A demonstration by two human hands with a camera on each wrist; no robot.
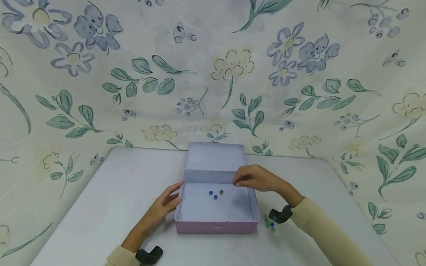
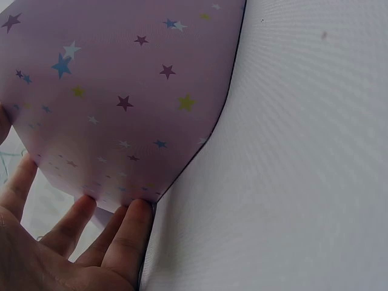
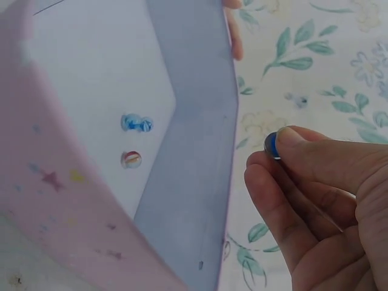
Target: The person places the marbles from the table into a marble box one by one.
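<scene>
Marble [image 3: 271, 145] half-hidden between fingertips [image 3: 290, 137]

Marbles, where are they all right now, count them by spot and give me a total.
Small glass marbles on the floor of the open pink tin box: 3
Blue marble pinched in the right hand fingers: 1
Marbles on the white table by the right wrist: a small cluster, about 4
Total: about 8

A pale grey-white counter [image 1: 110, 192] stands in front of a large cloth backdrop [image 1: 213, 74]. The cloth is cream and has printed blue flowers, yellow flowers and green leaves. It hangs behind and on both sides of the counter. The light is soft and even.
</scene>
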